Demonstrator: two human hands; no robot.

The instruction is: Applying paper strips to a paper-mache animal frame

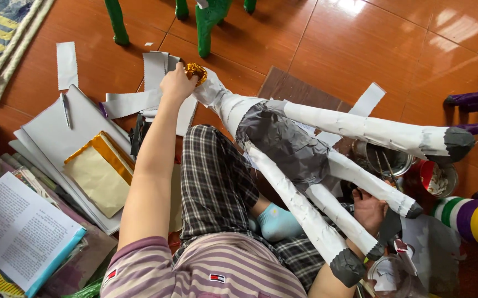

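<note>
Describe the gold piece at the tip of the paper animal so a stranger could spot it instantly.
Find the white and grey paper animal lying across the person's lap. Follow its neck up-left to the left hand. The crinkled gold foil piece sits at those fingertips, the only shiny gold among grey paper strips.

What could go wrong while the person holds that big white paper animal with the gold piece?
The left hand presses a crinkled gold foil piece onto the white and grey paper-covered animal figure; the foil might tear or sit crooked. The right hand grips only one thin leg, so the figure could twist or the leg could bend. Its other legs hang above a round metal bowl, which a swing might knock.
</note>
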